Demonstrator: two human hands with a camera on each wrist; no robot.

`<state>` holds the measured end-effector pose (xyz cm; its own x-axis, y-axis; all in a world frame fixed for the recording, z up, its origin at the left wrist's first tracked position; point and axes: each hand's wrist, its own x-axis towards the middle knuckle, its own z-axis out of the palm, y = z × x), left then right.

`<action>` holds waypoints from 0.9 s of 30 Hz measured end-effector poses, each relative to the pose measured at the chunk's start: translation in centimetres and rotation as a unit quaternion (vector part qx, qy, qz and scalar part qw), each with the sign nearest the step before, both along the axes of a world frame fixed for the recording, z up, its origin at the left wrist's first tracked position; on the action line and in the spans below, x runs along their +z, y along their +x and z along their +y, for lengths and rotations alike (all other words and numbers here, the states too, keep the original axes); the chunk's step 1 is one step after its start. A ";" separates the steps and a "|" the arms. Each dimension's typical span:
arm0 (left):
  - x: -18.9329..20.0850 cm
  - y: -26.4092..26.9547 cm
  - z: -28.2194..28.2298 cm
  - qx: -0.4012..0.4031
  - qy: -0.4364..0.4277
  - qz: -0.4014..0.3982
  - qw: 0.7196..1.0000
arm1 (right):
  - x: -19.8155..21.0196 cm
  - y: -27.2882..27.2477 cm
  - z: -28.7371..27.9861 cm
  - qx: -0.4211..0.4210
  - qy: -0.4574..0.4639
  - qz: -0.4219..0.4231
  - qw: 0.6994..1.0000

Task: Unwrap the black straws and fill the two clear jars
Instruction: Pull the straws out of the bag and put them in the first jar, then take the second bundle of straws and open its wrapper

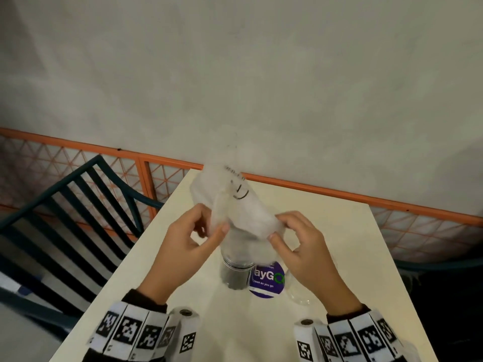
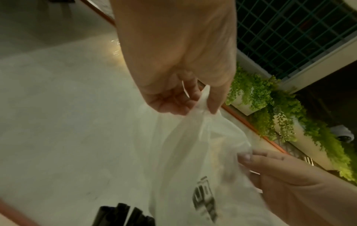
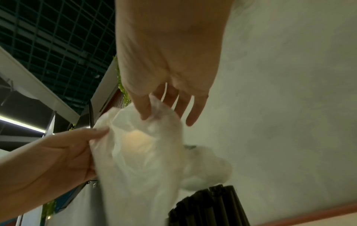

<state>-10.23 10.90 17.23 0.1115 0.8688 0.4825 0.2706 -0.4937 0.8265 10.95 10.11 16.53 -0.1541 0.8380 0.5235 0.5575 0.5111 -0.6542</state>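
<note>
Marker-patterned cuffs [image 1: 136, 333] nearest, both hands up holding a thin plastic wrapper [image 1: 235, 205] over the jar.

Above the clear jar [image 1: 236, 270], already packed with black straws [image 3: 210, 204], the left hand [image 1: 188, 241] pinches one edge of the wrapper between thumb and fingers; the right hand [image 1: 303, 244] pinches the other. Just right of the jar a purple sticker [image 1: 266, 280] lies on the table [image 1: 167, 231], with a second clear jar [image 1: 298, 288] beyond it.
</note>
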 end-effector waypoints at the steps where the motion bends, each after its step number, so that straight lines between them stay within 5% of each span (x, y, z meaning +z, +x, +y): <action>1: -0.3 -0.5 -0.6 -0.001 0.008 0.033 0.999 | -0.2 0.0 -0.6 0.009 -0.022 0.006 1.000; 8: -3.1 -2.7 -6.4 0.180 -0.010 0.114 0.977 | -2.8 1.0 -4.3 -0.148 0.017 0.099 0.984; 11: -4.9 -1.9 -8.4 0.174 -0.100 0.106 0.974 | -3.6 0.2 -5.9 -0.076 -0.166 0.240 0.953; 13: -6.0 -1.6 -9.6 0.153 -0.162 0.091 0.971 | -4.4 0.5 -7.0 0.022 -0.344 0.288 0.893; 15: -6.7 -1.4 -11.2 0.148 -0.227 0.089 0.958 | -5.3 1.2 -8.2 0.118 -0.419 0.305 0.847; 18: -8.1 -1.5 -13.7 0.140 -0.326 0.137 0.925 | -7.0 1.7 -9.9 0.192 -0.406 0.222 0.866; 21: -9.2 -1.5 -15.5 0.113 -0.371 0.192 0.902 | -8.8 1.1 -10.9 0.157 -0.388 0.157 0.894; 27: -8.4 -3.2 -17.4 0.133 -0.336 0.094 0.928 | -10.5 0.6 -11.7 0.144 -0.408 0.160 0.887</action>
